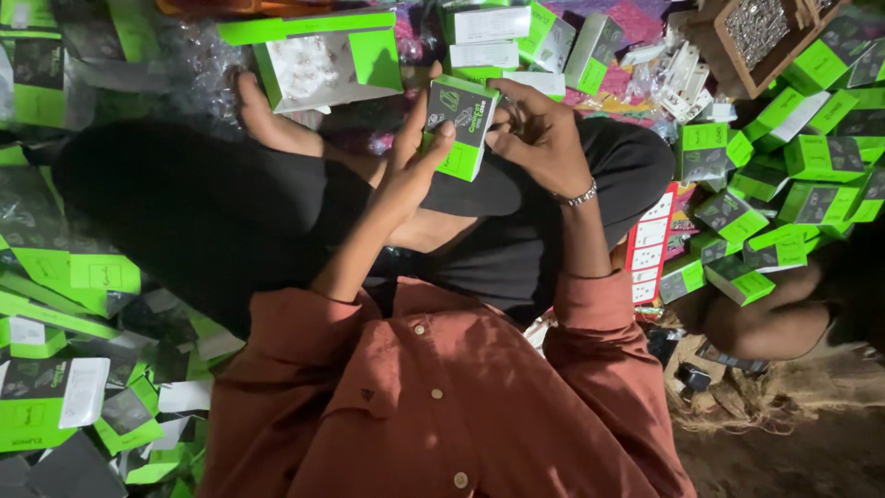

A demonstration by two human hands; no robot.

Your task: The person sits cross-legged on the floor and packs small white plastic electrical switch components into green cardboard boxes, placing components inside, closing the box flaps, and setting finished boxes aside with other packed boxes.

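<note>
A small green and dark grey box is held upright in front of my crossed legs. My left hand grips it from the left, thumb on its front face. My right hand, with a metal bracelet at the wrist, touches the box's right edge with bent fingers. Both sleeves are rust red. An open green box with white contents lies just beyond my bare foot.
Several green and grey boxes are heaped at the right, more lie at the left and along the top. A wooden tray of small metal parts stands top right. A red and white card rests by my right knee.
</note>
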